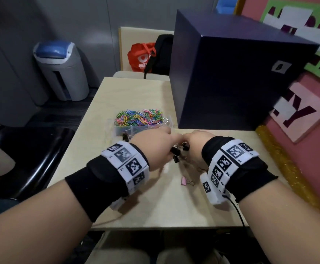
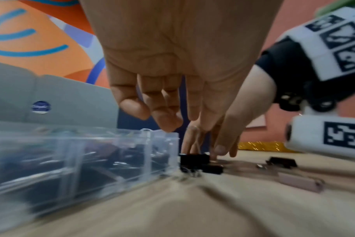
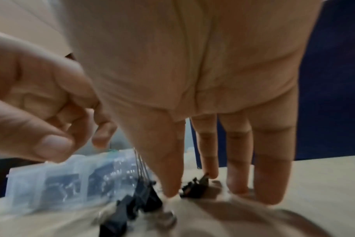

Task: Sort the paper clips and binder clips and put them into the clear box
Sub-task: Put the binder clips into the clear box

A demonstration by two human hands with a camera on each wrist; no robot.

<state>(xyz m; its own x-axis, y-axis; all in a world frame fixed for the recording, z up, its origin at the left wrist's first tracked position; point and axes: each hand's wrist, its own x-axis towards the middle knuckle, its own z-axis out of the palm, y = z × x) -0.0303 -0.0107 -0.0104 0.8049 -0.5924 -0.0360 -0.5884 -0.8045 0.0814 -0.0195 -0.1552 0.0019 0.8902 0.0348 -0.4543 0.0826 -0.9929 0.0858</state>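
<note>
A clear box [image 1: 121, 130] at mid-table holds a heap of coloured paper clips [image 1: 138, 118] in its far part and dark binder clips in the near compartments [image 2: 111, 162]. Just in front of it lies a small cluster of black binder clips [image 1: 176, 152]. My right hand [image 3: 189, 182] reaches straight down, thumb and index finger pinching one black binder clip [image 3: 195, 187] on the table. My left hand [image 2: 172, 115] hovers over the box's near corner with loosely curled fingers, holding nothing. A pink binder clip [image 1: 186, 181] lies nearer to me.
A big dark blue box [image 1: 231, 82] stands on the table's back right, close behind the hands. The pale table [image 1: 155, 206] ends at a glittery gold strip on the right. A black chair [image 1: 31, 159] and a grey bin [image 1: 62, 71] are to the left.
</note>
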